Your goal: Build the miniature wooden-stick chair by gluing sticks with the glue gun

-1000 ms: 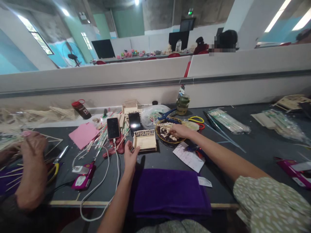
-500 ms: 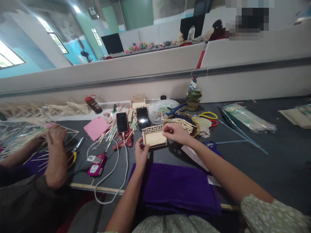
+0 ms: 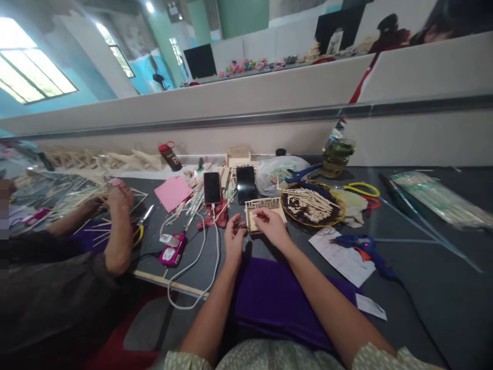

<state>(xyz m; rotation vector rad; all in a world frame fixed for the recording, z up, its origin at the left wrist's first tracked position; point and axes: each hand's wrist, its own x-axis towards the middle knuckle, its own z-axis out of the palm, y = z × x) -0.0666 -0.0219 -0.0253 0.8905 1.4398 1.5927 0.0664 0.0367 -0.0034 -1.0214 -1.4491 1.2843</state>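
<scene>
A small wooden stick frame with a lattice rail [image 3: 265,209] lies on the dark table in front of me. My left hand [image 3: 234,237] grips its left edge, fingers curled. My right hand [image 3: 271,226] rests on top of the frame with its fingers pinched together; whether a stick is between them is too small to tell. Just right of the frame, a round woven tray [image 3: 313,206] holds several short wooden sticks. A purple cloth [image 3: 281,300] lies near my body under my forearms.
A blue glue gun [image 3: 360,246] lies on a paper sheet to the right. Two phones [image 3: 212,187], cables, a pink sheet [image 3: 173,191], scissors and a green jar [image 3: 335,159] crowd the middle. Another person's arms [image 3: 115,226] work with sticks at left.
My right hand left the woven tray and came onto the wooden frame. The left hand closed on the frame's left edge. The camera swung right and closer.
</scene>
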